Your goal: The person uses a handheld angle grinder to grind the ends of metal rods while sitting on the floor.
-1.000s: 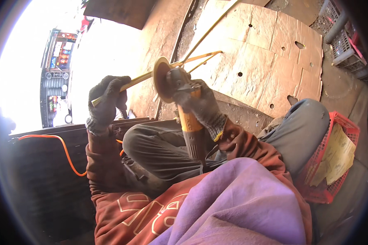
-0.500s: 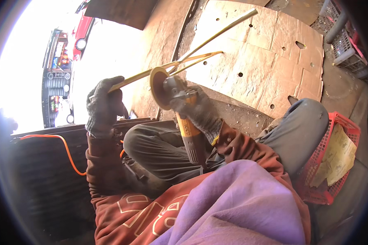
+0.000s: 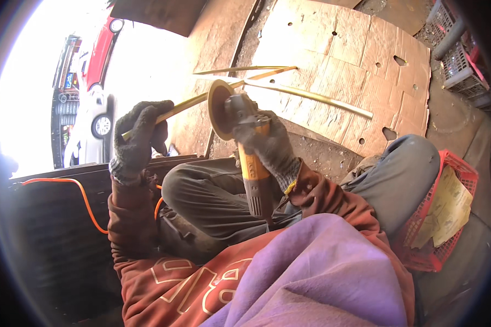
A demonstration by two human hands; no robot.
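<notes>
The grinder (image 3: 252,163) was held by the right hand (image 3: 266,140), its fingers wrapped firmly round it, seemingly to steady the disc (image 3: 219,109). Left of the grinder, a thin bar (image 3: 189,103) was clasped in the fingers of the left hand (image 3: 141,136), probably against twisting; it ran behind the disc, contact unclear. Beyond the grinder, other bars (image 3: 333,102) were seen over cardboard (image 3: 360,82).

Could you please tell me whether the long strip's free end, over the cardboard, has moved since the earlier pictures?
Yes: judged against the cardboard sheet, the free end of the long strip has swung downward in the picture, from near the sheet's upper edge.
</notes>
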